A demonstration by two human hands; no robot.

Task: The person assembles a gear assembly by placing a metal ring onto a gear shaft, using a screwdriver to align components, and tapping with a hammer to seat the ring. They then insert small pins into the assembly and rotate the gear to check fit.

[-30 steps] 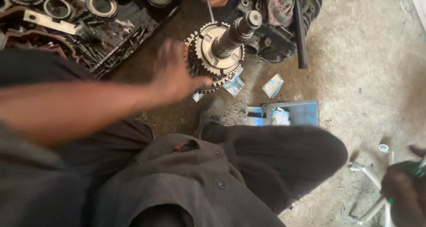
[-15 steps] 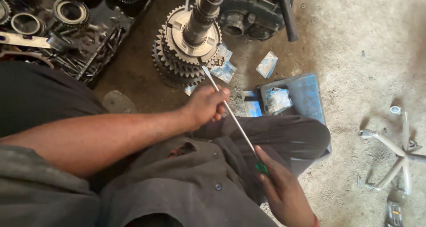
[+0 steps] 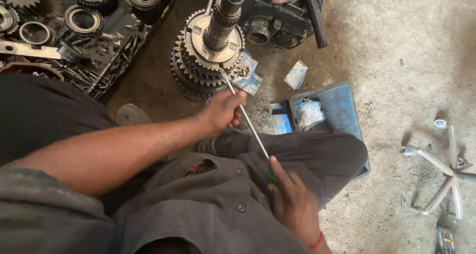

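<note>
Spanning both hands (image 3: 225, 110): long screwdriver (image 3: 248, 122)

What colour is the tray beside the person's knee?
Blue tray, seen clearly in the head view.

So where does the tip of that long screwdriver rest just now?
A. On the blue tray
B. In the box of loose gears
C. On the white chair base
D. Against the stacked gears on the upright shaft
D: the screwdriver, steadied by the left hand with the right hand at its handle, runs up to the edge of the gear stack.
</note>
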